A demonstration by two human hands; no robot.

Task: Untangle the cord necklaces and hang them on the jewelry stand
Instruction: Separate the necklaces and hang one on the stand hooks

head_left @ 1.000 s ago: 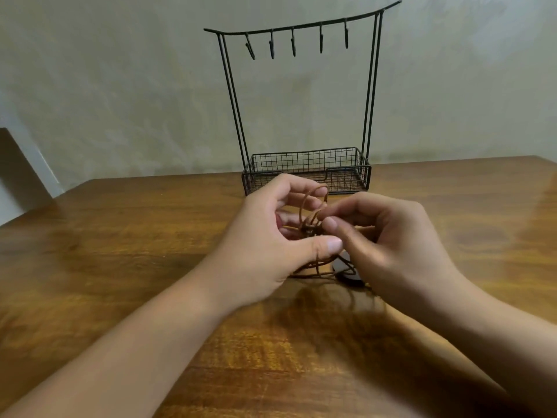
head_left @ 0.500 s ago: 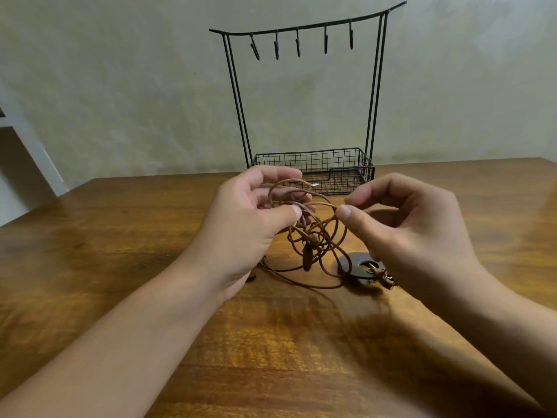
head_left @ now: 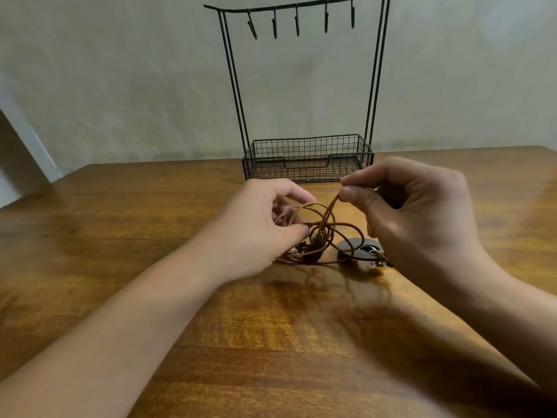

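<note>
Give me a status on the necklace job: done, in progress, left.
Done: nothing hung; the hooks on the jewelry stand are all bare.
In progress: the left hand holds the tangled cord necklaces while the right hand pinches one strand and lifts it away.
Left: separate every cord, including the dark round pendant on the table, then hang each.

Cord necklaces (head_left: 327,220): tan-brown cords, tangled; darker brown at the knot. Round pendant (head_left: 355,250): flat black disc. Clasps (head_left: 378,256): pale gold metal. Jewelry stand (head_left: 307,158): matte black wire, square grid mesh basket. Table (head_left: 150,221): warm brown wood, glossy, streaked grain. Wall (head_left: 120,86): mottled off-white, greenish cast.
</note>
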